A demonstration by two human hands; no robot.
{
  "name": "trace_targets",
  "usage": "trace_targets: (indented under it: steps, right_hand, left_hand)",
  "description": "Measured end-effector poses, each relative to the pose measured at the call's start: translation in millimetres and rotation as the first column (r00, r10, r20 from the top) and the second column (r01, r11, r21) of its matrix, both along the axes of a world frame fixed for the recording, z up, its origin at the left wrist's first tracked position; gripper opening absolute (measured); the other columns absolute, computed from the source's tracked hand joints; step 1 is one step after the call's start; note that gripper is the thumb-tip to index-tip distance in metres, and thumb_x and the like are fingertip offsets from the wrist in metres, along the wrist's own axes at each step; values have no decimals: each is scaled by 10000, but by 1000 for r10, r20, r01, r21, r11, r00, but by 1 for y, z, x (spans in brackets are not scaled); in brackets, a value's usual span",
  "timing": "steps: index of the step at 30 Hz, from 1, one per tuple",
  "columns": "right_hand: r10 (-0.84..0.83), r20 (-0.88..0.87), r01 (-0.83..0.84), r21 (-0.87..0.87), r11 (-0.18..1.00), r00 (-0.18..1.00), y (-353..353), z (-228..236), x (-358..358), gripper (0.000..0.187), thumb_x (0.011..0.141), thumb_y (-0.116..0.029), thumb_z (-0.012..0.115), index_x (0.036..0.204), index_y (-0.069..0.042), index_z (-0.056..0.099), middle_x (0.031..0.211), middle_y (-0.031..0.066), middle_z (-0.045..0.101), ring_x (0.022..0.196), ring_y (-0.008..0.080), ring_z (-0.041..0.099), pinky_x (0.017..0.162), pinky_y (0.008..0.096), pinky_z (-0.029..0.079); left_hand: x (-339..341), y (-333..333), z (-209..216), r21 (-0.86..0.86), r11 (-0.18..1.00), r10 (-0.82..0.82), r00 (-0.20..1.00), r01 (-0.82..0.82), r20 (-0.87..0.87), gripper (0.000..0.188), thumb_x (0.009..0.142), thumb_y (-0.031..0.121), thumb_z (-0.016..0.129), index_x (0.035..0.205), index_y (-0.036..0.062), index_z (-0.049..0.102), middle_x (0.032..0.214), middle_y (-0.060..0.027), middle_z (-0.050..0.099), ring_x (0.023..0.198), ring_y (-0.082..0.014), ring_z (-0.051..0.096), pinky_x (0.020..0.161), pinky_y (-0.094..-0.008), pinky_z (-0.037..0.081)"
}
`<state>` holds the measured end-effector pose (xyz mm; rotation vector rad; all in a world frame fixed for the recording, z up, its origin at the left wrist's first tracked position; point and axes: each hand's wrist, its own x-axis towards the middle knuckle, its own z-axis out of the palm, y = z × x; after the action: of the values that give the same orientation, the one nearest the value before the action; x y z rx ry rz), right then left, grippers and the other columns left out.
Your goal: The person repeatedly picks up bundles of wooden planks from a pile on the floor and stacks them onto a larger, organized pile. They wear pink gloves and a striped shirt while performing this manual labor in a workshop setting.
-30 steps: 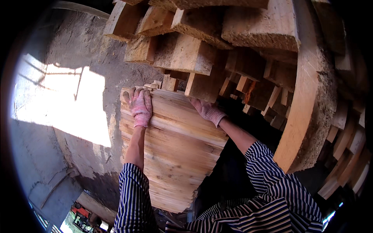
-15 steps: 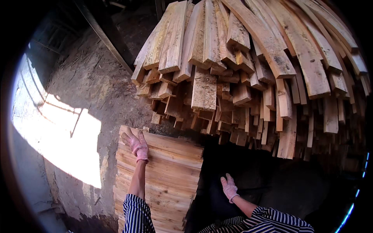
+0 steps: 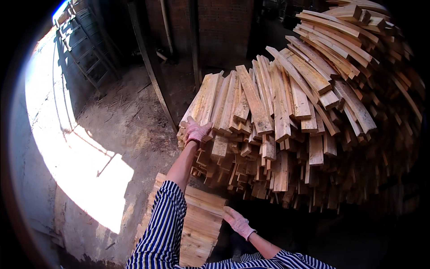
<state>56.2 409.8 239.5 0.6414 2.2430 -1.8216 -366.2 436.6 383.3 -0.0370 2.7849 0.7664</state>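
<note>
Loose pile [image 3: 277, 119] of sawn boards is heaped beside the dirt floor [image 3: 130, 127], ends uneven; left hand [image 3: 197, 131], pink-gloved, is placed over board ends at the pile's near left corner; whether a board is gripped cannot be told, fingertips being poorly shown. Neat stack [image 3: 201, 219] is set in front of that corner, partly covered by the left sleeve [image 3: 161, 219]; right hand [image 3: 238, 222], also gloved, is held with fingers extended at the stack's far right corner; nothing is seen grasped; contact with the edge cannot be confirmed. Progress, as judged: top boards of the stack are laid side by side, fairly flush, so that part looks done; most timber is left in the pile, roughly ordered; no board is seen carried between the two.
</note>
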Motion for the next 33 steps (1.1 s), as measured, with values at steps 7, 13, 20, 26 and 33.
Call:
trace_targets:
  steps: [7,13,20,26,33]
  right_hand:
    - [-30,-2,30,73,997,1000,77,23,2,611,1015,-412,564,1504,-58,467,1521,189,500,1423,321,457,1188,369,334]
    - [147,-124,-157,-69,985,981,71,103,-64,703,1026,-420,562,1555,-6,356,1579,202,420,1468,301,402,1213,365,301]
    - [-265,-161,151,-506,849,951,26,142,-197,814,1024,-510,573,1591,-17,259,1371,136,523,1171,198,521,1079,292,407]
    - [-217,-105,123,-557,821,971,-38,175,-232,443,907,-137,667,1322,-11,576,1048,91,672,902,169,626,751,303,542]
    - [-194,-221,114,-331,937,956,4,174,-146,780,933,-356,752,1526,-73,332,1140,126,634,900,188,624,751,321,550]
  left_hand:
    - [-34,23,22,383,913,-310,850,140,427,728,779,371,845,1320,-33,572,1305,-199,635,1158,-297,633,893,-479,578]
    - [-3,-66,24,681,725,-357,788,-105,502,319,937,295,726,1155,69,668,1184,-45,645,1014,-185,588,712,-409,566]
    - [138,-145,7,680,638,-308,690,-362,655,559,922,485,734,1326,149,541,1193,-37,630,1064,-166,588,803,-449,564]
    - [113,-237,-50,775,364,-279,734,-516,619,353,953,357,729,1182,125,594,884,12,679,675,-138,633,559,-265,558]
    - [263,-164,23,717,682,-176,984,145,-31,358,1029,247,614,1280,4,534,1135,-149,655,961,-254,689,789,-366,587]
